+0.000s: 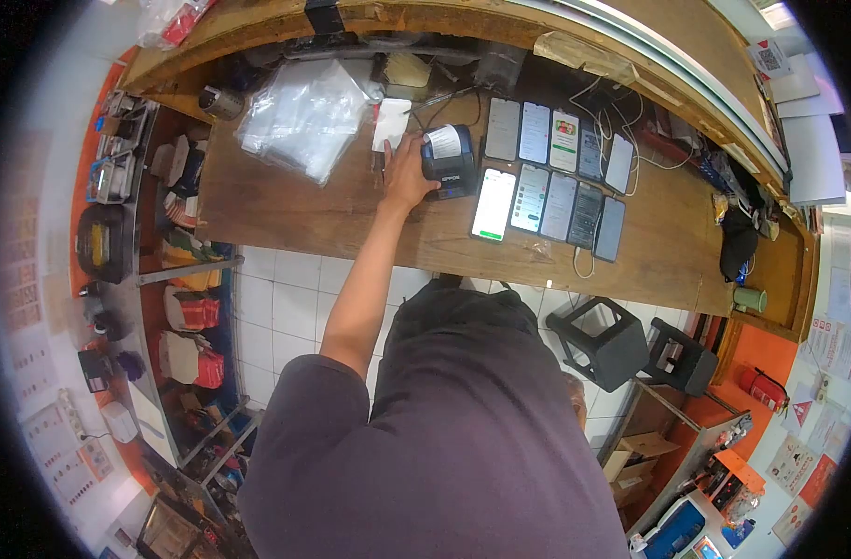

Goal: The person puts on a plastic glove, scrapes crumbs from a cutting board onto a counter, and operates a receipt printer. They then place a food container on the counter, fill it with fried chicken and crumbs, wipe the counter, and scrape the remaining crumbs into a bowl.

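Note:
On the wooden table, my left hand (407, 177) grips the left side of a small dark receipt printer (453, 175), thumb at its front edge and fingers along its side. White paper (442, 143) shows at the printer's top. Just beyond my fingers lies a white slip (391, 123). To the printer's right, several smartphones are laid out in two rows; the nearest phone (494, 205) has a lit white screen with a green bar. Only a sliver of my right hand (576, 395) appears low beside my body, its fingers hidden.
Clear plastic bags (306, 119) lie at the table's left. White charging cables (621, 121) trail around the phones on the right. Black stools (601, 343) stand on the tiled floor below the table. Loaded shelves (188, 307) line the left side; a fire extinguisher (763, 388) is at right.

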Demonstrator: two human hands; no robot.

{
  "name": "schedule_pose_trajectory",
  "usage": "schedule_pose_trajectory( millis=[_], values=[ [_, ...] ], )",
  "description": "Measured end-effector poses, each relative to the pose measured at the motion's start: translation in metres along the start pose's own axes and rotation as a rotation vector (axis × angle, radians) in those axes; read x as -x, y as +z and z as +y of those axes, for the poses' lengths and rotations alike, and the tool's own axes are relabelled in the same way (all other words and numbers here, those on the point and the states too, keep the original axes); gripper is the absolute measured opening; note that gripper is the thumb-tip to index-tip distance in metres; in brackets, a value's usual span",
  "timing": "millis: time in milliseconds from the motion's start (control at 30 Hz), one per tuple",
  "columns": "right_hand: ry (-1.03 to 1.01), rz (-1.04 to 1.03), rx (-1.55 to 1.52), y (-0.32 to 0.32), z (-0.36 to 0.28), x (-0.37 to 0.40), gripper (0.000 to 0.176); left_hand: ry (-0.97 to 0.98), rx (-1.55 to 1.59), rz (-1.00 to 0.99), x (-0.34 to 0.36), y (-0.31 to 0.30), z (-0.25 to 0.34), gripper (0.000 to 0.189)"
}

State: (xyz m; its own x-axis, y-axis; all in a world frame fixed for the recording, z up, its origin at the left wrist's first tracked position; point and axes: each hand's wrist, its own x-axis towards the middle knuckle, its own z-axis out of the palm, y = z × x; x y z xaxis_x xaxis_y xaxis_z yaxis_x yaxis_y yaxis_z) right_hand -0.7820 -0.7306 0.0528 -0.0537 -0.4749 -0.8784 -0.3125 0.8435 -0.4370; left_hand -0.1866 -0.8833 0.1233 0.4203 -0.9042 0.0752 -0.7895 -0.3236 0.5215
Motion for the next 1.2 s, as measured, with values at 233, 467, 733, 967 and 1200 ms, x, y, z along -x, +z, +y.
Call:
schedule_pose_trajectory(
  millis=[233,467,733,967,1200],
  values=[
    [-0.090,-0.003,-0.158,-0.018,0.052,-0.035,0.032,0.011,-0.042,0.030,0.000,0.000,0.002,0.084],
    [-0.027,0.022,-0.106,-0.011,0.043,-0.032,0.033,0.014,-0.036,0.029,0.001,0.002,0.000,0.082],
    [-0.086,0.054,0.001,0.006,0.006,0.008,0.032,0.025,-0.030,0.025,0.002,0.002,-0.001,0.083],
    [-0.204,0.048,0.171,0.013,-0.006,0.025,0.031,0.039,-0.012,0.055,0.003,0.003,-0.003,0.085],
    [0.102,-0.040,-0.376,-0.017,0.057,-0.036,0.031,0.031,-0.014,0.039,0.005,-0.003,0.002,0.083]
  ],
)
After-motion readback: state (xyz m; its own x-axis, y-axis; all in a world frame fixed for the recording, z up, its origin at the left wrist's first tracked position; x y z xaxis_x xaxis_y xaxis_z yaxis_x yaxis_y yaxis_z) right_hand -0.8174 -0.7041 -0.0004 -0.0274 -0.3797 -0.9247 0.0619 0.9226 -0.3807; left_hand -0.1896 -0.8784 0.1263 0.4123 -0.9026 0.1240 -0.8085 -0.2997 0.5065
